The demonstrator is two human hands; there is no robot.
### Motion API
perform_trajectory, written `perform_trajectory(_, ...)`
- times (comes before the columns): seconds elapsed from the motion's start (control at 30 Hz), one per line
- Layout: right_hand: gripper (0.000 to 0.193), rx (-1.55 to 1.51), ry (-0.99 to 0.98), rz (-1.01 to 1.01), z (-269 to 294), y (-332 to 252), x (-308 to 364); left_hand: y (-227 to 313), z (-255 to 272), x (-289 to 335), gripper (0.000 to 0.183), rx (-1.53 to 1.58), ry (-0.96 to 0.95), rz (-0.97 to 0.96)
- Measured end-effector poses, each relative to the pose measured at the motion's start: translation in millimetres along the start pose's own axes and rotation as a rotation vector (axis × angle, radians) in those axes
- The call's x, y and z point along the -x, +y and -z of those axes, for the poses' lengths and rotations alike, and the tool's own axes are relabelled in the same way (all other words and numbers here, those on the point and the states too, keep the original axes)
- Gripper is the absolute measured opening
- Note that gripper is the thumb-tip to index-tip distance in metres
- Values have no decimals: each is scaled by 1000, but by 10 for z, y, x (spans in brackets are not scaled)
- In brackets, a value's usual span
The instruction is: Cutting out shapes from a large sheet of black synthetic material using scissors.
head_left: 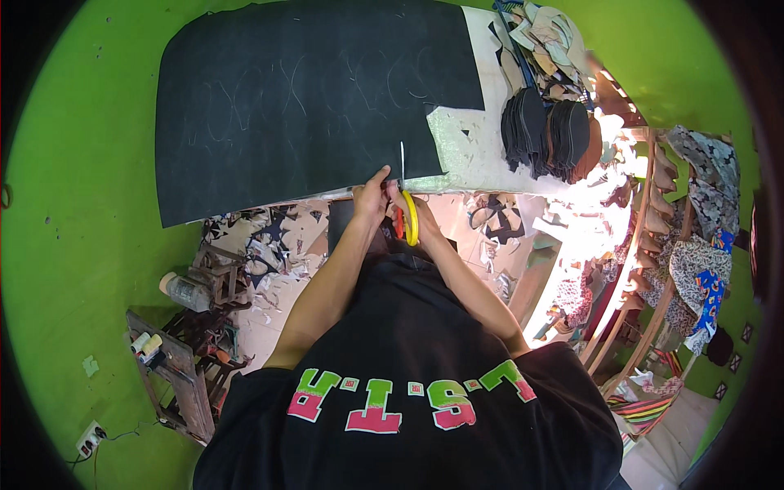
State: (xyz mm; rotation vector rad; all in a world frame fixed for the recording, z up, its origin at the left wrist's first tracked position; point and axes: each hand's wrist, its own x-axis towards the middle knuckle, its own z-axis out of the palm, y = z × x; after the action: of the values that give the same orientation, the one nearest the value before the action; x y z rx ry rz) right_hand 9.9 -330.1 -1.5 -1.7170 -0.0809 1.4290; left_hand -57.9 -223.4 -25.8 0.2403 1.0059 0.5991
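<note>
1. I have the yellow-and-orange scissors (411, 219) at the worktop's (482, 147) near edge, blade over the black sheet (302, 98)
2. My right grip (422, 216) is closed round the scissors' handles
3. My left grip (371, 201) pinches the sheet's near edge, just beside them
4. The sheet spreads from the worktop's left edge past its middle
5. Dark cut pieces (523, 129) stack near the right edge, offcuts (549, 37) at the far right corner

Hidden and washed-out
Scissors (412, 221) cover part of the right hand (427, 219); one blade is out of sight. Glare swallows some of the wooden rack (648, 175); the lower edge crops the black shirt (425, 327).
</note>
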Motion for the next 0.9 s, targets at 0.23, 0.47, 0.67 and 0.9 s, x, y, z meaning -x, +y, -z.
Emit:
perform_trajectory(0.23, 72, 135, 48, -10, 0, -142, 193, 82, -1, 53, 20, -44, -46, 12)
perform_trajectory(0.47, 65, 225, 146, 1, -109, -193, 344, 16, -25, 3, 24, -27, 99, 38)
perform_trajectory(0.67, 63, -94, 91, -27, -109, -100, 9, 45, -4, -13, 25, -10, 26, 43)
perform_trajectory(0.9, 73, -116, -20, -97, -121, -254, 35, 122, 21, -15, 21, -91, 113, 85)
